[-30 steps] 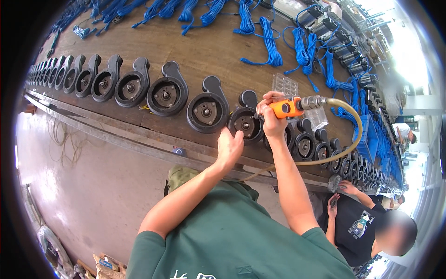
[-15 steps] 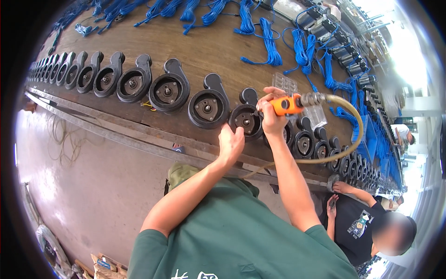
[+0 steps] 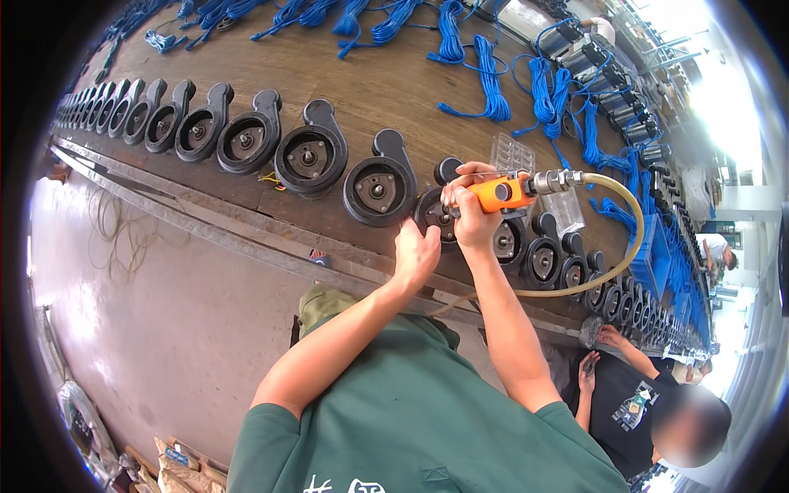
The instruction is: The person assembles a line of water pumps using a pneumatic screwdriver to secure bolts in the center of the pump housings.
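Note:
My right hand [image 3: 474,220] is wrapped round an orange air tool [image 3: 498,194], whose metal fitting joins a yellowish hose. The tool lies tilted over a round black housing [image 3: 426,209] with a metal plate and shaft in its middle. Its working end is hidden behind my fingers. At the near rim of that housing, my left hand [image 3: 417,253] has its thumb and fingers closed on the edge. Just to the left stands a similar black housing [image 3: 379,191], its raised arm pointing away from me; neither hand holds it.
Several more black housings [image 3: 311,156] line the near edge of the wooden table [image 3: 362,90] both ways. Bundled blue cables [image 3: 491,82] lie behind, with a clear plastic tray [image 3: 513,154] and blue bin [image 3: 649,251]. The hose [image 3: 604,275] loops right. A co-worker [image 3: 625,403] is at right.
My right hand and the air tool have come slightly left and lower over the housing. The left hand stays at the same rim. The whole view has shifted a little.

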{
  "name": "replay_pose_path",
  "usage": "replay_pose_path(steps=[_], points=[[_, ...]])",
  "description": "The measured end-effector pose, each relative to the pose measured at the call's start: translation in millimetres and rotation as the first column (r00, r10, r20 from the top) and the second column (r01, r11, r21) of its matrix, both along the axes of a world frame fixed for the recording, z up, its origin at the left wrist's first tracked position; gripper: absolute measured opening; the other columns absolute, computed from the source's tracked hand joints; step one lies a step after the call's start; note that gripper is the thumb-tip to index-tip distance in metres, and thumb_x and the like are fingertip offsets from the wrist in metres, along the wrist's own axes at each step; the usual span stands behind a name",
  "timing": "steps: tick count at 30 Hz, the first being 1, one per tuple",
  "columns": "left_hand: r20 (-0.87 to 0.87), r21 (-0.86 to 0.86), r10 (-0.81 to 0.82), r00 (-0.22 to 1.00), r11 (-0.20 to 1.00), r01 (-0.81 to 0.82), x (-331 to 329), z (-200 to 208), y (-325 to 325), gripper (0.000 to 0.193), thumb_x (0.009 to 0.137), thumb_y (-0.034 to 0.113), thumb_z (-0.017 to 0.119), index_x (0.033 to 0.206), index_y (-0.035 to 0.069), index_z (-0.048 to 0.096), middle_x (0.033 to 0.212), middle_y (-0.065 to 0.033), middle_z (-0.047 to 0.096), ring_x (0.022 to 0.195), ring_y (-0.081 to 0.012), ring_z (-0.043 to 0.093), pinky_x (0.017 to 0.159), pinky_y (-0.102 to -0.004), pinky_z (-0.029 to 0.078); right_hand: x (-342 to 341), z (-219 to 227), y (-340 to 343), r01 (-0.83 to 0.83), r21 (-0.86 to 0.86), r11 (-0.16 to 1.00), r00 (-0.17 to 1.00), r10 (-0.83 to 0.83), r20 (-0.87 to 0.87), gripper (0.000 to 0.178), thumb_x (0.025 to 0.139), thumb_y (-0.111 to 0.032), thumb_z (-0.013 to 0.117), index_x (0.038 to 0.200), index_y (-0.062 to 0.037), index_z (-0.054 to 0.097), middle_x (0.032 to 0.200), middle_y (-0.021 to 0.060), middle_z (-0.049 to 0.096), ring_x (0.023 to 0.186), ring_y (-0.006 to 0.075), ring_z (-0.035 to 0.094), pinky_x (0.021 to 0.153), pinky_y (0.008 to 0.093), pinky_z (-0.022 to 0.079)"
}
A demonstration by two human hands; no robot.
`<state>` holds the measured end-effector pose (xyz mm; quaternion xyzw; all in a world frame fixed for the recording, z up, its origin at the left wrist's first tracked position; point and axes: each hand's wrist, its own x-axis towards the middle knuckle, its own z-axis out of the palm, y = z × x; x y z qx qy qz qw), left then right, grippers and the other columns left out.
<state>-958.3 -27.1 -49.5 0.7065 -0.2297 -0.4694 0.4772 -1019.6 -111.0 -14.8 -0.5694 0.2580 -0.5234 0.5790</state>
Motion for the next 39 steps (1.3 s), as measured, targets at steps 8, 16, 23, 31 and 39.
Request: replay_pose_path(steps=[8, 16, 23, 31, 39], points=[[0.003, 0.002, -0.015, 1.0, 1.0, 0.015, 1, -6, -1, 0.05, 0.083, 0.016, 0.054, 0.127, -0.007, 0.046, 0.108, -0.0333, 0.063, 0.104, -0.0444, 0.062, 0.093, -0.0447, 0.047, 0, -1, 4, -0.029, -0.009, 1.0, 0.995, 0.028, -0.094, 0.023, 0.084, 0.001, 0.052, 0.107, 0.0003, 0.049, 0.071, 0.0042, 0.053, 0.063, 0.0127, 0.053, 0.063, 0.028, 0.047], [-0.091, -0.005, 0.002, 0.996, 1.0, -0.002, 4, 1, 2, 0.065, 0.089, 0.038, 0.059, 0.132, -0.01, 0.046, 0.12, -0.0351, 0.059, 0.117, -0.0444, 0.057, 0.096, -0.0441, 0.046, 10, -9, 5, -0.053, 0.001, 0.999, 0.99, 0.052, -0.131, 0.019, 0.078, 0.004, 0.064, 0.095, -0.0007, 0.057, 0.084, 0.0036, 0.059, 0.073, 0.0104, 0.059, 0.066, 0.0249, 0.049], [-0.045, 0.02, 0.028, 0.999, 0.999, -0.028, 0, -5, 1, 0.055, 0.082, 0.017, 0.054, 0.132, -0.003, 0.044, 0.106, -0.0329, 0.064, 0.102, -0.0457, 0.063, 0.091, -0.0454, 0.049, 10, -7, 8, -0.082, 0.041, 0.996, 0.994, 0.085, -0.073, 0.018, 0.081, 0.005, 0.059, 0.097, -0.0024, 0.053, 0.082, 0.0034, 0.057, 0.069, 0.0084, 0.056, 0.063, 0.0221, 0.048], [-0.007, -0.01, 0.025, 1.0, 1.0, -0.025, -2, -7, 0, 0.056, 0.084, 0.023, 0.056, 0.13, -0.008, 0.046, 0.111, -0.0341, 0.062, 0.108, -0.0451, 0.061, 0.095, -0.0446, 0.047, 11, -1, 10, -0.01, -0.08, 0.997, 0.992, 0.0, -0.125, 0.023, 0.081, 0.002, 0.057, 0.104, 0.0007, 0.054, 0.081, 0.0051, 0.059, 0.068, 0.0096, 0.057, 0.062, 0.0239, 0.047], [0.008, 0.015, 0.029, 1.0, 0.999, -0.029, -2, -4, 1, 0.043, 0.085, 0.019, 0.056, 0.12, -0.007, 0.053, 0.108, -0.0318, 0.065, 0.105, -0.0431, 0.064, 0.094, -0.0446, 0.048, -36, 10, 27, 0.126, 0.032, 0.991, 0.992, -0.125, -0.029, 0.025, 0.08, -0.001, 0.05, 0.105, 0.0031, 0.048, 0.067, 0.0047, 0.051, 0.058, 0.0125, 0.049, 0.061, 0.0298, 0.047]])
